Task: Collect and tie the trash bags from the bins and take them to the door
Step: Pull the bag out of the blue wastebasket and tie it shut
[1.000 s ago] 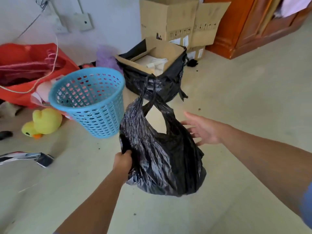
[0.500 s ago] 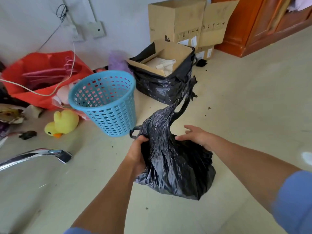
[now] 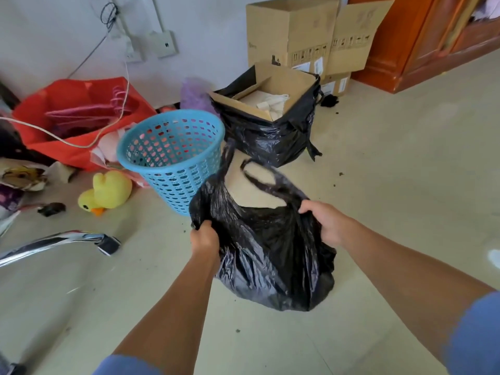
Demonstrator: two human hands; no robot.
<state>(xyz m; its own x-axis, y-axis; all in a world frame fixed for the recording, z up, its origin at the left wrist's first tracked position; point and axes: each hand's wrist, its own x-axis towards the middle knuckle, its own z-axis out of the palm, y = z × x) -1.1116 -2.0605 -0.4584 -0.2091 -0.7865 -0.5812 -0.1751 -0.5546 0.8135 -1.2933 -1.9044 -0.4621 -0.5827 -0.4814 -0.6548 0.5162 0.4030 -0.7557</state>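
A black trash bag [image 3: 270, 255] sits on the floor in front of me, its mouth spread wide and its two handle loops sticking up loose. My left hand [image 3: 204, 238] grips the bag's left rim. My right hand [image 3: 324, 220] grips the right rim. Just behind the bag stands a light blue perforated bin [image 3: 173, 155], tilted, with no liner in it. Farther back a second black bag [image 3: 267, 136] holds an open cardboard box.
Brown cardboard boxes [image 3: 292, 31] stand against the wall, beside a wooden cabinet [image 3: 433, 41] at the right. A red bag [image 3: 78, 115], a yellow duck toy [image 3: 108, 190] and a chrome chair leg [image 3: 59, 242] lie at the left. Small crumbs dot the pale floor.
My right hand went from open beside the bag to gripping its right rim. Both hands pulled the mouth apart, and the handles dropped from upright to loose.
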